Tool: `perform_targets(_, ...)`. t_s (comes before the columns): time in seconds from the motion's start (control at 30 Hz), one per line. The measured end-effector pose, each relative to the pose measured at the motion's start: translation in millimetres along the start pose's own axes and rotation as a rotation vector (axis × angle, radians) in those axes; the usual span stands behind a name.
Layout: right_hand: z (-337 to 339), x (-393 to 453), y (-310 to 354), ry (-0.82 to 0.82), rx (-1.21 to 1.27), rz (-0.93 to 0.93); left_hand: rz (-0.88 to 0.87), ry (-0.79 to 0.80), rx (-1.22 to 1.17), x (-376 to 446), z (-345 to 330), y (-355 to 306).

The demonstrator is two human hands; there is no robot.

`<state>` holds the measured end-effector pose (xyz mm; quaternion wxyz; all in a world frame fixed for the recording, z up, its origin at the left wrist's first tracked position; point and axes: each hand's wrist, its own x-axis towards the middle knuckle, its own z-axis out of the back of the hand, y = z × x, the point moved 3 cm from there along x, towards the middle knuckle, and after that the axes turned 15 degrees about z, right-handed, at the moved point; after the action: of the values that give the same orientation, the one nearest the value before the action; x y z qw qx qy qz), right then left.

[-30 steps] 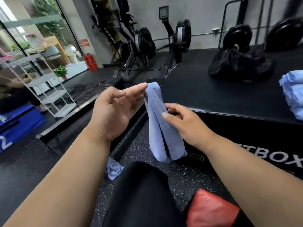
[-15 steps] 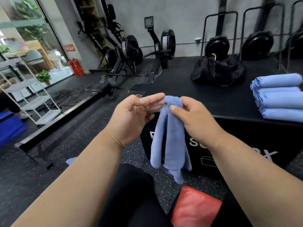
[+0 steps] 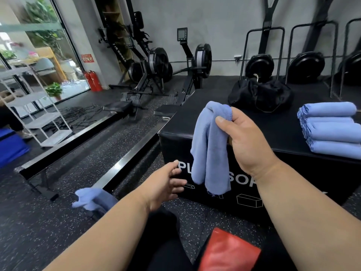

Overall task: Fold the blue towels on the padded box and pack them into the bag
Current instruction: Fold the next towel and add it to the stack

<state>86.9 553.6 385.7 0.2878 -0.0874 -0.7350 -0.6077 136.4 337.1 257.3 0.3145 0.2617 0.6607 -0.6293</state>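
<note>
Blue terry towel point(image 3: 210, 145), folded over and hanging limp, is pinched at its top by the right hand point(image 3: 242, 141) above the front edge of the black padded box point(image 3: 273, 132). Lower down, the left hand point(image 3: 166, 184) holds nothing, fingers relaxed. Four folded blue towels point(image 3: 332, 130) are stacked on the box, near the black duffel bag point(image 3: 259, 94).

Two black rowing machines point(image 3: 156, 75) are being kept by the grey wall, with black weight plates point(image 3: 259, 65) standing in racks beside them. Two red fire extinguishers point(image 3: 93, 80) are being stored near the big window. A white shelf point(image 3: 37, 114) is standing at the left, and a small green plant point(image 3: 54, 90) is being shown behind it
</note>
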Motion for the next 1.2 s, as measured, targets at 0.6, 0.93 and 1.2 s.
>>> perform_targets(0.6,10.6,-5.2,3.7,0.021,0.126,-0.032,-0.105,0.289,-0.396,-2.2,-26.8,-24.4)
perform_targets(0.93,66.8,-3.5,-19.6,-0.238,0.158,0.003,-0.483,-0.025,-0.359,-36.2,37.4,-76.3)
perform_targets(1.2,48.0,-18.0,-46.8,-0.019,0.222,-0.493,-0.628,-0.006,-0.135,-57.9,23.5,-93.6)
